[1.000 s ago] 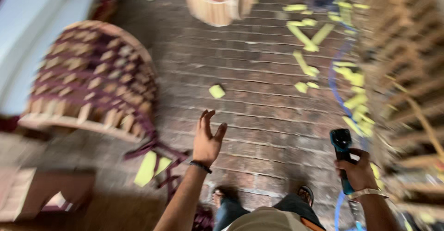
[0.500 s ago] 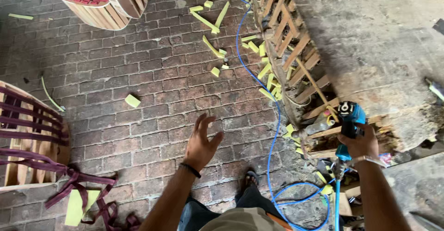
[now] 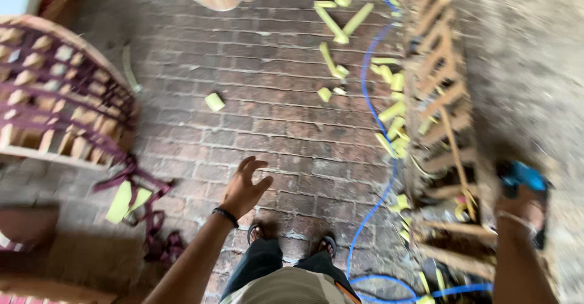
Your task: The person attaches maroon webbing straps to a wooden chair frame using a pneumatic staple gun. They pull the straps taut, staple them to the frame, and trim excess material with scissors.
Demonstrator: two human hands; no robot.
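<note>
Blue power tool (image 3: pixel 523 176) at 4 o'clock, gripped in right hand (image 3: pixel 517 209), blurred, type unclear. Left hand (image 3: pixel 243 188) released, fingers spread, above brick floor (image 3: pixel 267 115). Blue hose (image 3: pixel 377 176) cut off at bottom edge.

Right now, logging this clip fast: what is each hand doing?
Left hand: open, fingers spread, holding nothing, above the brick floor.
Right hand: closed on a blue power tool.

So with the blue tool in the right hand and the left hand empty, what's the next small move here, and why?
Probably bring the blue tool down toward the wooden frame beside it. The right hand grips the tool just above that frame, while the left hand hovers open over bare brick floor, holding nothing.
</note>
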